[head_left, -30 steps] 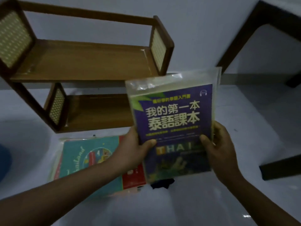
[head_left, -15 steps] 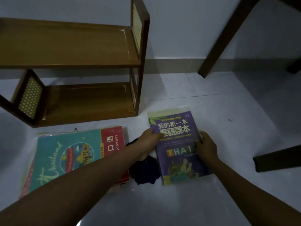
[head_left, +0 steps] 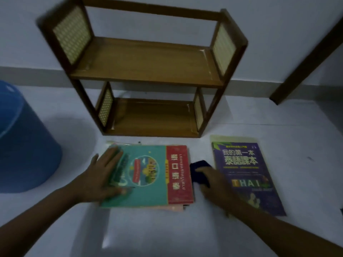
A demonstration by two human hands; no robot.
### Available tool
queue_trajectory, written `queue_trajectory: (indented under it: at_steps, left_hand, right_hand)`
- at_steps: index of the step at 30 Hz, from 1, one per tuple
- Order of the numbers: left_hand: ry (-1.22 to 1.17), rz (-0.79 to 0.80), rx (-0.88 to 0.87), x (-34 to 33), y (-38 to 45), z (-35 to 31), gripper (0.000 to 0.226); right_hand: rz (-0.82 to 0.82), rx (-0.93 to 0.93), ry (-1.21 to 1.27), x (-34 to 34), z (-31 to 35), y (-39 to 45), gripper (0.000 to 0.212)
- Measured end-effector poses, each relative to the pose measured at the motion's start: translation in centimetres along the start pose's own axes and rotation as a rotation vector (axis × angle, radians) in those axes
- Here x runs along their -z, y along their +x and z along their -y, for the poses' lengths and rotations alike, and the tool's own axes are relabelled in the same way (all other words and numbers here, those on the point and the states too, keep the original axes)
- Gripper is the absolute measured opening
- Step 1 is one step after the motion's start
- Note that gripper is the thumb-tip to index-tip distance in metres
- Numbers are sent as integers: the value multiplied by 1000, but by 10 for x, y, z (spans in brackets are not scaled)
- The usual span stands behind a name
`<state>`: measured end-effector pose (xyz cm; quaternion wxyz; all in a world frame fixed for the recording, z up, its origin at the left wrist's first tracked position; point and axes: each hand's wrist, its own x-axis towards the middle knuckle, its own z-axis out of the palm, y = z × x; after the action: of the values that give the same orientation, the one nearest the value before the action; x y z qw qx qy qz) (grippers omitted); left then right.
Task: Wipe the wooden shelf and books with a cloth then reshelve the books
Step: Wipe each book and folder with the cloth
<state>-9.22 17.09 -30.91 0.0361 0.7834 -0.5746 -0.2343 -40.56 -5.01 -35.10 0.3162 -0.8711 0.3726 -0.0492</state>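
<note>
Pale floor [head_left: 167, 234] under everything, wall [head_left: 167, 4] behind it.

Wooden shelf [head_left: 148, 62] stands upright against the wall — two tiers, woven panels at the ends, both boards bare.

Blue tub [head_left: 24, 141] at far left, on the floor, cut off by the frame edge.

Dark wooden leg [head_left: 304, 67] slants in at upper right, its foot meeting the floor near the wall.

Teal book [head_left: 148, 175] lies flat on the floor just in front of the shelf, with a red band down its right side. It tops a small stack; a pinkish edge shows beneath it at the near corner.

Purple book [head_left: 246, 175] lies flat to the right of the stack, well apart from it, cover up with "THAI" printed low on it. Its far end is near the shelf's right foot.

My left hand [head_left: 104, 177] rests flat on the left part of the teal book's cover. Grip apart: fingers straight and spread, thumb along the near side, pressing down.

My right hand [head_left: 215, 184] sits between the two books, on the dark cloth [head_left: 199, 169]. The cloth lies on the floor in the gap, touching the right edge of the stack. The fingers reach over the cloth, but motion blur hides them — I cannot tell whether that grip is clamped on the cloth or only lying on it.
</note>
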Motion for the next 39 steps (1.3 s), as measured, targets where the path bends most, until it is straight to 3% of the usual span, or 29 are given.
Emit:
queue_trajectory:
  at_steps: [2, 4, 8, 10, 12, 14, 18, 20, 22, 24, 26, 28, 30, 33, 34, 36, 38, 39]
  left_hand:
    - [28, 24, -44, -12, -18, 27, 124]
    - [-56, 30, -61, -21, -28, 40, 126]
    - [-121, -18, -82, -32, -29, 45, 129]
    - [-118, -49, -81, -39, -29, 45, 131]
    - [-146, -43, -76, -45, -31, 44, 130]
    - [-182, -29, -59, -47, -32, 46, 129]
    - [-174, -18, -47, -43, -31, 44, 128]
    - [-178, -28, -52, -44, -30, 43, 128]
    - [-177, -38, -55, -46, -31, 42, 129]
    - [-175, -49, -43, -48, -29, 43, 129]
    - [-170, -49, -46, -46, -28, 42, 129]
    - [-141, -29, -38, -45, -29, 43, 131]
    - [-122, -25, -39, -46, -30, 43, 131]
    - [-96, -9, -35, -45, -29, 43, 131]
    - [-90, -7, -33, -44, -28, 43, 131]
    - [-75, -16, -31, -45, -27, 43, 132]
    - [-45, 0, -33, -44, -27, 41, 132]
    - [-39, 14, -28, -44, -28, 41, 133]
  right_hand:
    - [-226, -96, 200, 21, 16, 16, 49]
    - [-330, -15, 169, 30, 38, 34, 53]
    - [14, 178, -52, -21, 95, 34, 61]
    - [29, 405, -309, -66, 120, 11, 60]
    - [165, 689, -345, -95, 143, -7, 58]
    - [248, 787, -353, -100, 158, 13, 60]
    - [43, 283, -369, -68, 142, 95, 66]
    - [-9, 184, -396, -65, 146, 92, 71]
    - [42, 343, -430, -89, 168, 58, 74]
    - [163, 636, -366, -108, 179, 19, 68]
    - [231, 796, -372, -97, 166, 20, 64]
    - [81, 656, -390, -73, 130, 42, 57]
    - [-71, 298, -387, -40, 92, 60, 57]
    - [-137, 16, -399, -30, 79, 52, 57]
    - [-149, 57, -447, -39, 86, 40, 55]
    - [-102, 334, -468, -64, 105, 13, 54]
    - [71, 640, -434, -82, 115, -14, 59]
    - [131, 708, -431, -80, 112, -19, 57]
